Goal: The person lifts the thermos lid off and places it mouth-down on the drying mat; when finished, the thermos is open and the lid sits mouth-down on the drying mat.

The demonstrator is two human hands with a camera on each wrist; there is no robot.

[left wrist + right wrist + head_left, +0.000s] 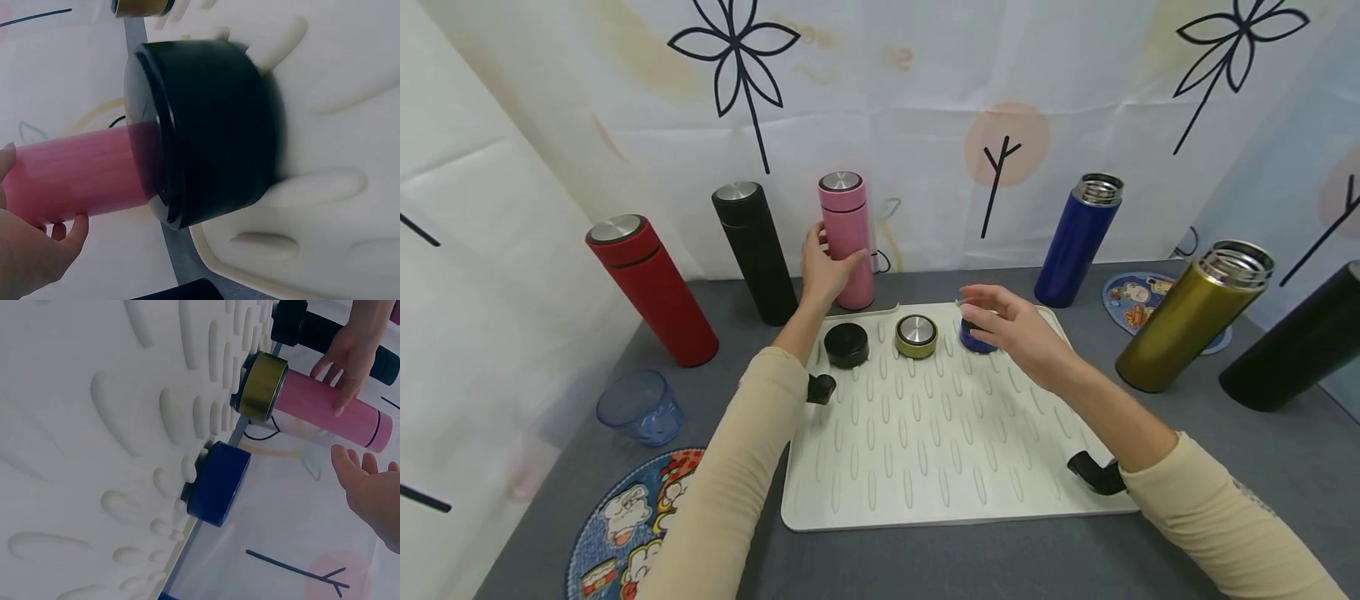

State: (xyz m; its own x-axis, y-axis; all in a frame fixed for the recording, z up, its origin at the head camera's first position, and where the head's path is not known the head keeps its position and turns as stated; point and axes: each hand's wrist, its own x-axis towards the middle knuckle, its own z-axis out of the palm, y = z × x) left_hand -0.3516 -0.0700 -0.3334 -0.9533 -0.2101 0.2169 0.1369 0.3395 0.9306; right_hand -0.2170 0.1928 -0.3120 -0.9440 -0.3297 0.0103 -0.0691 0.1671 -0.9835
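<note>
Pink bottle (847, 233), pink lid (842, 193) on, is stood just behind the tray (925, 500), gripped by the left hand (826, 268). Nothing is held by the right hand (1017, 327), loose-fingered near the blue lid (977, 340). Steadying step inferred; next, pink lid probably to be grasped.

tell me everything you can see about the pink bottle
The pink bottle is a slim, smooth cylinder with a slight sheen. Its matching pink cap is on, topped by a silvery, metal-looking disc, and a thin dark line marks the seam. It stands upright behind the white tray, right of a black bottle. The left hand grips its body, thumb on one side and fingers on the other. Whether its base touches the tray's edge is unclear.
</note>
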